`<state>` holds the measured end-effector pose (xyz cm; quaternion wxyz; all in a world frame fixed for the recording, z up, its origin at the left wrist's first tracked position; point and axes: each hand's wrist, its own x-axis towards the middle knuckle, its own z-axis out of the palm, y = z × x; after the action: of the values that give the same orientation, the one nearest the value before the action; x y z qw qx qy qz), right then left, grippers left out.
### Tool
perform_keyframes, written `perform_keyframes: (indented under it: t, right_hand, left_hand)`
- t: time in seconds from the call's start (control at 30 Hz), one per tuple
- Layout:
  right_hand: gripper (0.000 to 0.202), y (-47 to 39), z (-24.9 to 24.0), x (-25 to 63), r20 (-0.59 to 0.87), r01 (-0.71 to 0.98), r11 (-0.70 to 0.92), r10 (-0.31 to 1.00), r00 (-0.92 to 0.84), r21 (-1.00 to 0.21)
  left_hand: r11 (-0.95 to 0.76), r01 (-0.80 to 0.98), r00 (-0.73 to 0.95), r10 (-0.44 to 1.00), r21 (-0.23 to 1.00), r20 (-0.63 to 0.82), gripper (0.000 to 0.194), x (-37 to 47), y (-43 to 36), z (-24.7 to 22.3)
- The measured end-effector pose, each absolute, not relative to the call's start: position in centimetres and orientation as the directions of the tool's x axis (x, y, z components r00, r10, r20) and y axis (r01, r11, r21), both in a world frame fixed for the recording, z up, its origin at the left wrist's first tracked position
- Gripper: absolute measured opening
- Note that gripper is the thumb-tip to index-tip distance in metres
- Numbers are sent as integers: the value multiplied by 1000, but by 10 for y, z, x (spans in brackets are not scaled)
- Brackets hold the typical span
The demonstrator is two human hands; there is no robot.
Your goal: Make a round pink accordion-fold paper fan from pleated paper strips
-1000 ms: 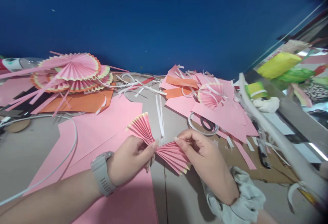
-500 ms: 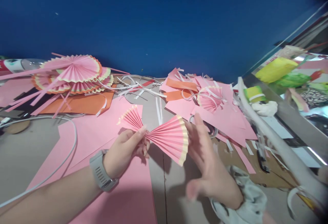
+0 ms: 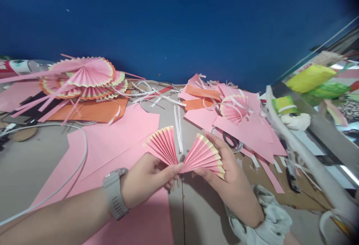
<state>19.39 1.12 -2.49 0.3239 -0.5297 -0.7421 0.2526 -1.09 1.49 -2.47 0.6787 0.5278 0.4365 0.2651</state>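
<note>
Between my hands is a pleated pink paper fan [image 3: 200,157] with pale yellow edges, pinched at its middle so two wings spread upward. My left hand [image 3: 154,177] grips it at the pinched centre, thumb on top. Around the outer part of the right wing curl the fingers of my right hand [image 3: 228,172], its thumb low along the near edge of the wing. Large pink paper sheets [image 3: 112,144] lie under and beside my left arm.
Finished pleated rosettes [image 3: 89,73] with paper strips are stacked at the back left. Pink sheets [image 3: 249,133] and white strips [image 3: 155,95] lie at the back. A white cable [image 3: 85,144] curves at left; a white bar [image 3: 303,155] slants along the right. Blue surface [image 3: 168,28] rises behind.
My right hand has closed from an open, spread pose onto the fan's right wing. The fan's wings now tilt upward, and its pinched middle has shifted right and nearer to me.
</note>
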Motion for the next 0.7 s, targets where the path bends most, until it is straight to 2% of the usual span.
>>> perform_keyframes:
  t: [0.2, 0.37, 0.53, 0.7]
  right_hand:
    - [50, 11, -23, 191, 176, 591, 280, 957, -229, -756]
    - [42, 11, -21, 185, 176, 586, 271, 961, -214, -764]
    - [36, 8, -21, 180, 170, 538, 273, 957, -234, -798]
    - [29, 5, -17, 178, 153, 440, 244, 961, -232, -864]
  left_hand:
    - [119, 145, 538, 824, 982, -179, 25, -10, 12, -27]
    - [132, 231, 562, 790, 964, -243, 23, -10, 10, -30]
    - [90, 214, 624, 753, 973, -207, 12, -10, 12, -28]
    - [117, 215, 655, 719, 969, -233, 15, -12, 16, -29]
